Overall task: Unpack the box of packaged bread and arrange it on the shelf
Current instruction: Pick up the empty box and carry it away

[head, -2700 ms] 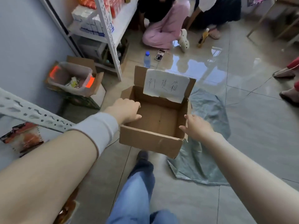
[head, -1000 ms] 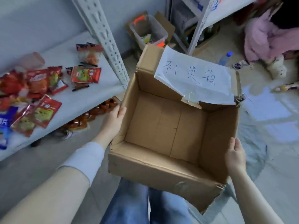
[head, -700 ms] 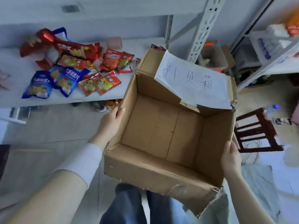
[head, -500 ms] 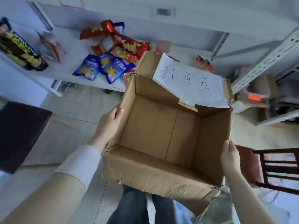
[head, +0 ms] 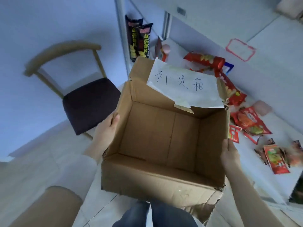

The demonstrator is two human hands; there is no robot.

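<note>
We hold an open brown cardboard box (head: pixel 164 145) up in front of us, above our legs in blue jeans (head: pixel 155 213). Our left hand (head: pixel 106 128) clasps the outside of its left wall, thumb up by the rim. Our right hand (head: pixel 229 154) grips the near end of the right wall, with its fingers hidden behind the cardboard. The bare bottom of the box shows, and its near right corner is torn. A white paper sheet with handwritten characters (head: pixel 183 86) is taped to the far flap. Beyond and to the right lies a white shelf board (head: pixel 270 95) strewn with red snack packets (head: pixel 250 122). Two tall black packets (head: pixel 139 41) stand at the shelf's far end. To the left stands a wooden chair with a dark seat (head: pixel 88 105).
</note>
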